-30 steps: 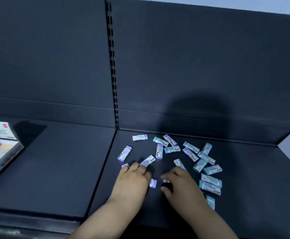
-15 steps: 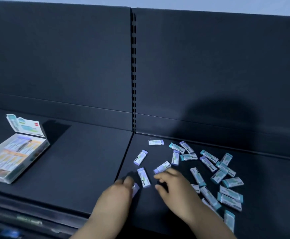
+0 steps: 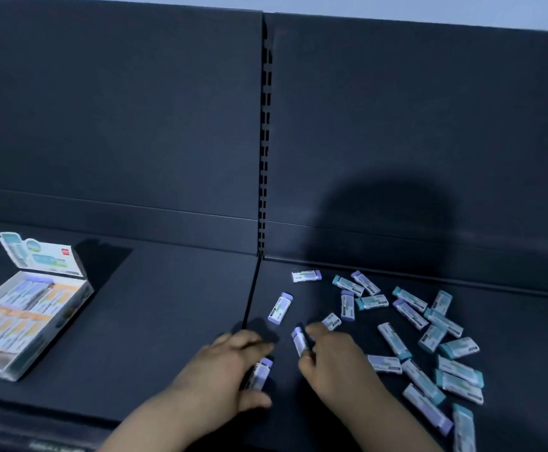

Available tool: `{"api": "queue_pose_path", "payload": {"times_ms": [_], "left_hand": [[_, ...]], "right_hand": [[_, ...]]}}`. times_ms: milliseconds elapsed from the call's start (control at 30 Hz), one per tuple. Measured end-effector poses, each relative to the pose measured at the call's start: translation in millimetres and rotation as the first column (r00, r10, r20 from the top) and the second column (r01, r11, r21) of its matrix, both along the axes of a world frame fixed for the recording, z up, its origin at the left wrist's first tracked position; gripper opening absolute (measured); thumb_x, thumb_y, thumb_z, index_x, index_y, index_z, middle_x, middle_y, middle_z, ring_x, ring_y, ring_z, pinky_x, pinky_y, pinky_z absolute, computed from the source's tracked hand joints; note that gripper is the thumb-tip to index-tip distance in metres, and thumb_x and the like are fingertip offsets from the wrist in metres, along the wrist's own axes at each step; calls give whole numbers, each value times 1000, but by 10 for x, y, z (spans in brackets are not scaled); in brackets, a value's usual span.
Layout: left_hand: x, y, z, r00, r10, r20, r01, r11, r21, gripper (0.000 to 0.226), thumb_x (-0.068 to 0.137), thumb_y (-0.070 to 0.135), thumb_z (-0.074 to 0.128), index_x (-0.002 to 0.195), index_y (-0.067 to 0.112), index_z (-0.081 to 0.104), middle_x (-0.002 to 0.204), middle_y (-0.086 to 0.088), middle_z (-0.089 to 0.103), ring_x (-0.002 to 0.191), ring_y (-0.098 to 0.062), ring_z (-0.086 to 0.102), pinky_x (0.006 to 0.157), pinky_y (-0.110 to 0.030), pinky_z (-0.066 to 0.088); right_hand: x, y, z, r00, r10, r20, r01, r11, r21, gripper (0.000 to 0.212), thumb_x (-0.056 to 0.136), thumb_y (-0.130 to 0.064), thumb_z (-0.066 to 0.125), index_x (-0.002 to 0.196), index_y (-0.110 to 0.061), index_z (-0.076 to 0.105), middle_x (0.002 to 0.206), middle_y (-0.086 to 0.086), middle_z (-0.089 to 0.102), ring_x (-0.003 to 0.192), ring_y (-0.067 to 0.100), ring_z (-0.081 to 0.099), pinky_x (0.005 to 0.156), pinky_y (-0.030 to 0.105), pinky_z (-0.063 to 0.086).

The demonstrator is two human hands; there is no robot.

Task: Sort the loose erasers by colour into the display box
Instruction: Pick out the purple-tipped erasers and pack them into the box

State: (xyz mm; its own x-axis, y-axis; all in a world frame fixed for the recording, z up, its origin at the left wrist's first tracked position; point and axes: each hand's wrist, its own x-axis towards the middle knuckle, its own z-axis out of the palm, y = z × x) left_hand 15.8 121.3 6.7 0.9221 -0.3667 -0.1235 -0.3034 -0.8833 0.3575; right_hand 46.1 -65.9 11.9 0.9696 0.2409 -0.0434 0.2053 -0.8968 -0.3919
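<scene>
Several loose erasers, purple-tipped and teal-tipped, lie scattered on the dark shelf [image 3: 155,321] at right. My left hand [image 3: 223,373] holds purple erasers [image 3: 261,373] between thumb and curled fingers. My right hand [image 3: 334,363] pinches another purple eraser [image 3: 299,340] by its near end, lifted at a tilt. More purple erasers lie just beyond: one [image 3: 280,307] to the left, one [image 3: 306,276] at the back. The open display box [image 3: 77,301] sits far left, with rows of erasers inside and its lid flap [image 3: 42,259] raised.
Teal erasers [image 3: 458,349] cluster to the right of my right hand. A seam [image 3: 251,298] divides the two shelf panels, and a slotted upright [image 3: 265,158] runs up the back wall. The shelf's front edge lies near my forearms.
The view has panned left, bringing the whole display box into sight. My left hand has closed round purple erasers. My right hand has picked up a purple eraser off the shelf.
</scene>
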Motion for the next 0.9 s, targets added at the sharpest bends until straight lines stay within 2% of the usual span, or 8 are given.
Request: {"api": "queue_pose_path", "payload": {"times_ms": [133, 233, 333, 400, 467, 533, 667, 900], "left_hand": [[134, 90, -54, 990, -113, -89, 114, 993, 12, 87, 74, 49, 70, 146, 38, 22, 147, 21, 21, 132, -4, 19, 110, -16, 17], [225, 34, -57, 993, -112, -44, 111, 994, -20, 83, 74, 46, 71, 145, 35, 28, 143, 17, 29, 128, -6, 26, 108, -16, 21], [291, -45, -59, 994, -110, -9, 110, 994, 12, 85, 75, 51, 69, 146, 33, 27, 144, 15, 28, 131, -9, 25, 110, -19, 20], [322, -65, -64, 995, -104, -7, 104, 994, 37, 87, 75, 52, 69, 146, 30, 26, 145, 12, 25, 133, -10, 22, 110, -19, 19], [346, -70, -58, 995, -99, -9, 99, 994, 54, 87, 74, 53, 69, 146, 27, 27, 143, 8, 27, 133, -12, 24, 109, -20, 20], [369, -75, -57, 995, -98, -8, 98, 993, 59, 84, 73, 53, 69, 144, 27, 31, 139, 6, 30, 131, -13, 27, 109, -22, 23], [394, -90, -57, 994, -110, 24, 108, 992, 61, 78, 72, 54, 69, 138, 28, 38, 133, 6, 35, 127, -14, 31, 106, -23, 27], [350, 40, -34, 980, -106, 168, 111, 994, -22, 71, 73, 56, 64, 134, 35, 35, 131, 15, 36, 122, -8, 34, 101, -24, 28]], "right_hand": [[-11, -31, 29, 998, -26, -59, 20, 995, -94, 31, 90, -32, 42, 119, -24, 47, 108, 5, 63, 101, 26, 59, 76, 31, 44], [4, -25, 32, 1000, 26, -13, -28, 971, -238, 26, 93, -30, 39, 116, -24, 50, 112, 3, 62, 102, 25, 59, 76, 31, 42], [38, -33, 67, 999, 50, 0, -49, 965, -259, 24, 92, -27, 43, 115, -24, 51, 113, 2, 61, 105, 25, 57, 78, 31, 43], [76, -75, 116, 996, 86, -30, -90, 978, -190, 37, 87, -35, 52, 123, -26, 49, 120, -2, 54, 115, 20, 49, 88, 31, 43], [124, -115, 135, 981, 137, -139, -156, 978, -137, 68, 76, -44, 67, 136, -28, 38, 129, -6, 40, 124, 14, 35, 100, 30, 37], [157, -100, 152, 963, 168, -212, -207, 961, -181, 84, 68, -44, 75, 140, -28, 33, 130, -6, 33, 126, 14, 29, 105, 28, 32], [171, 18, 150, 967, 191, -168, -229, 940, -253, 77, 67, -41, 76, 134, -26, 41, 127, -3, 34, 122, 18, 30, 103, 30, 32], [-23, 203, 96, 992, 125, -29, -128, 984, -128, 71, 71, -44, 69, 133, -29, 38, 128, -8, 40, 120, 13, 36, 102, 27, 33]]}}
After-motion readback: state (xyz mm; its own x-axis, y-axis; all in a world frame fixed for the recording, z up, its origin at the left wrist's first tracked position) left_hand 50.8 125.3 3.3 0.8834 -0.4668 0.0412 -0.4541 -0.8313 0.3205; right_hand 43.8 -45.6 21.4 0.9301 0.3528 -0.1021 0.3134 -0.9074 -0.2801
